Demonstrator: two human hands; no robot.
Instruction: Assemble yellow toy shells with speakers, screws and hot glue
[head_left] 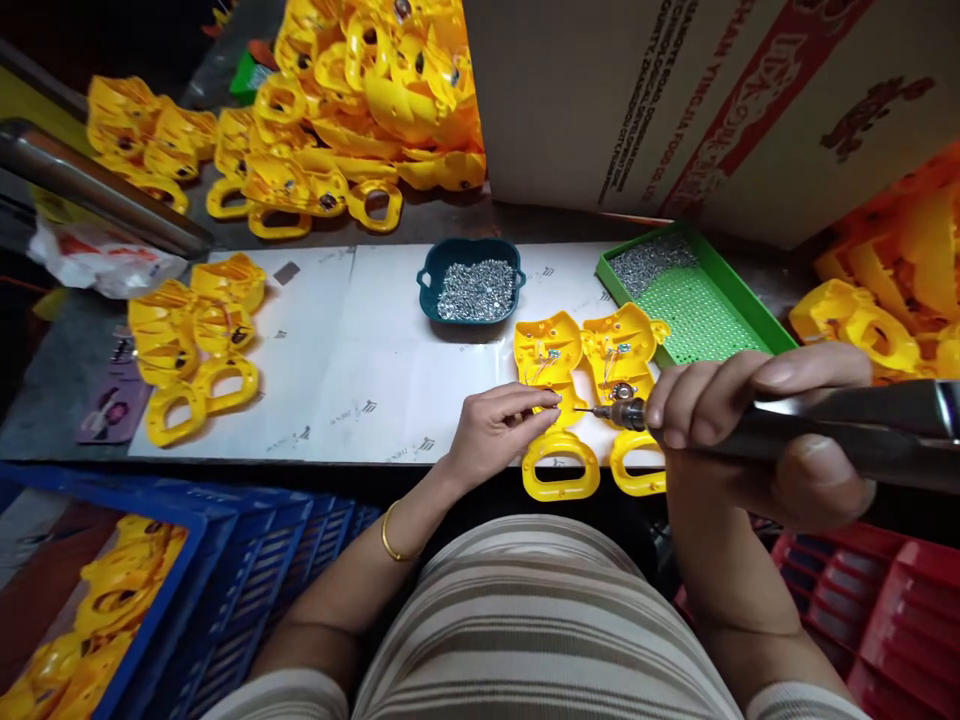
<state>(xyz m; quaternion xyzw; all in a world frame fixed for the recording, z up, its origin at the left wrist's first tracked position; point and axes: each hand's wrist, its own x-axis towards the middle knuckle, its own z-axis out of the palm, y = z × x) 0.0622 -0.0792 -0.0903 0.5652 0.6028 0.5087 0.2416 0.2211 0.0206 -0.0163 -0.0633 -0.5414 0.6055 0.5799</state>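
Observation:
Two yellow plastic shells lie side by side at the table's front edge, a left shell (551,375) and a right shell (626,350), each with a loop handle hanging toward me. My left hand (499,430) rests on the left shell with its fingertips pinched together at the shell's middle, holding something too small to make out. My right hand (757,430) is wrapped round a metal electric screwdriver (847,425). Its bit points left and meets the left shell just beside my left fingertips.
A dark teal bowl (431,285) of small screws stands behind the shells, a green tray (757,325) with more screws to its right. Yellow shells (199,340) are piled left and at the back. A cardboard box (675,100) stands behind. Blue crates (225,560) and red crates (885,610) flank me.

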